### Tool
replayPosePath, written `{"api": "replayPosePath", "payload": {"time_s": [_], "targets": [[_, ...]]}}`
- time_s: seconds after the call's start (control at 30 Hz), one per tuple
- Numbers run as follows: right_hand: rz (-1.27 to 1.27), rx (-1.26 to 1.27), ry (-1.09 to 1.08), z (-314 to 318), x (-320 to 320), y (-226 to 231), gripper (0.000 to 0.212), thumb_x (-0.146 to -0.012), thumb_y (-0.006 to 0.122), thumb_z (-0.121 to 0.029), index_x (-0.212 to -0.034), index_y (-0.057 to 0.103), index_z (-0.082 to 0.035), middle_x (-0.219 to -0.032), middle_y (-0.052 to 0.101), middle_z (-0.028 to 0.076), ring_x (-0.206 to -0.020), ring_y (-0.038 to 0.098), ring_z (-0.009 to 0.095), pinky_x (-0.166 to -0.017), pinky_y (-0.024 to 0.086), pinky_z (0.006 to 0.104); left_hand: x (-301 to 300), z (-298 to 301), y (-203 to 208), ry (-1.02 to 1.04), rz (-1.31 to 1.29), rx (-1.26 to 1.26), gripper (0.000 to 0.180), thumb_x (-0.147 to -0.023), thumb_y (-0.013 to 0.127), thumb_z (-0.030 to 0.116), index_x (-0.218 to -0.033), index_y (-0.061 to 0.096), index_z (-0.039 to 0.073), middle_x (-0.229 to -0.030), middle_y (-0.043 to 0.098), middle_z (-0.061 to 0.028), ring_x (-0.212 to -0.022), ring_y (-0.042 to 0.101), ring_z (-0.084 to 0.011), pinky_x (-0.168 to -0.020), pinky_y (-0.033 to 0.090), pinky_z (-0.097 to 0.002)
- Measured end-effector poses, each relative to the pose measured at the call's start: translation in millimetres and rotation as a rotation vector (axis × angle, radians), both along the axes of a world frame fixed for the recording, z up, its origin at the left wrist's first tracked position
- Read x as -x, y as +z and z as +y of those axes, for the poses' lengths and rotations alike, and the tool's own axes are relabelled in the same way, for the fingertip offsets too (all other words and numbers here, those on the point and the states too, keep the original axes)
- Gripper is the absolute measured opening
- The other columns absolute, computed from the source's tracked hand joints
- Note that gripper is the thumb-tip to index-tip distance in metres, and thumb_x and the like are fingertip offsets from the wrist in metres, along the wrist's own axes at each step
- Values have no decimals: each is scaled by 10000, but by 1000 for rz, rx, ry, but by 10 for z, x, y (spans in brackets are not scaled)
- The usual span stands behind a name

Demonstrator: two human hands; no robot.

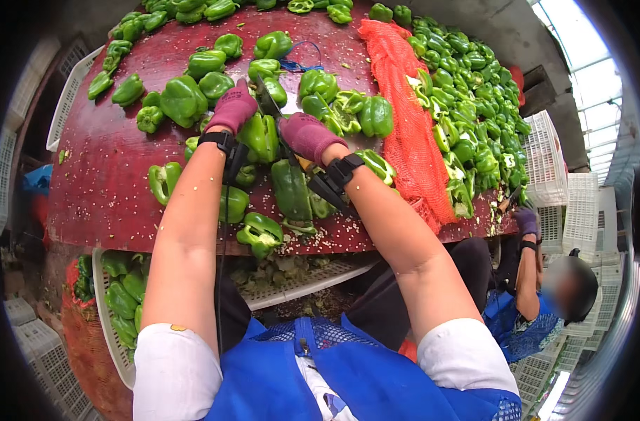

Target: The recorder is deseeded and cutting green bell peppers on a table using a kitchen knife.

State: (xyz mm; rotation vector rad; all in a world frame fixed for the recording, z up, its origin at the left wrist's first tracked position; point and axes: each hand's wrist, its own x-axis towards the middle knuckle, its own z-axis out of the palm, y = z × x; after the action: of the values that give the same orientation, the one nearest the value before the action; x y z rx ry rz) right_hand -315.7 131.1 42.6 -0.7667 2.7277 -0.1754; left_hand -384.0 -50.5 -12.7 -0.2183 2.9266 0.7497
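My left hand (pixel 234 109), in a purple glove, is closed against a green bell pepper (pixel 262 137) between my hands; part of its grip is hidden. A knife (pixel 268 99) with a dark blade slants up from my right hand (pixel 309 137), also gloved, which is closed round its handle. The blade lies close to my left fingertips, beside another pepper. Cut pepper pieces (pixel 348 105) lie just beyond my right hand. Nearer to me are a long pepper (pixel 290 191) and an opened pepper (pixel 261 234). Both wrists wear black bands.
Pale seeds dot the red table (pixel 109 196). An orange mesh sack (pixel 411 126) separates my area from a large heap of peppers (pixel 474 105). Below the edge stands a white crate (pixel 127 351) with peppers. A co-worker (pixel 527 295) sits at right, near stacked crates (pixel 544 161).
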Motion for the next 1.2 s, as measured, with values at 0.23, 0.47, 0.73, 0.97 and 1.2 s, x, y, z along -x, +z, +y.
{"api": "replayPosePath", "payload": {"time_s": [0.23,0.47,0.73,0.97,1.2], "targets": [[-219,314,-434,-32,35,53,430,-897,421,-305,-977,673,35,-1070,640,257,-1029,620,387,-887,479,439,-194,146,500,-248,-145,-8,488,-826,544,354,-1224,579,73,-1241,596,-183,-1132,577,-350,-967,443,-419],[94,502,-408,-96,-118,150,462,-906,487,-426,-1032,600,4,-1008,649,246,-962,613,407,-849,465,481,-478,-657,601,274,347,-24,535,-852,611,462,-1298,551,172,-1152,637,-174,-1072,609,-332,-911,473,-419],[202,601,-83,-649,322,313,382,-908,486,-372,-985,552,-4,-858,645,249,-843,618,435,-759,477,512,-504,-1294,-16,377,226,-116,670,-841,604,508,-1359,438,116,-1332,505,-181,-1228,490,-363,-993,411,-454],[-166,110,-181,-904,620,87,432,-878,490,-358,-959,692,15,-889,695,198,-763,694,313,-741,524,414,-520,-1392,-224,310,621,-156,638,-878,587,377,-1420,386,107,-1413,434,-185,-1297,430,-351,-1048,372,-421],[174,466,-138,-875,231,313,360,-943,497,-365,-977,556,-11,-719,625,187,-665,639,340,-633,473,458,-515,-1574,-170,476,338,-123,533,-874,543,315,-1349,454,88,-1310,531,-196,-1199,509,-380,-970,428,-459]]}}
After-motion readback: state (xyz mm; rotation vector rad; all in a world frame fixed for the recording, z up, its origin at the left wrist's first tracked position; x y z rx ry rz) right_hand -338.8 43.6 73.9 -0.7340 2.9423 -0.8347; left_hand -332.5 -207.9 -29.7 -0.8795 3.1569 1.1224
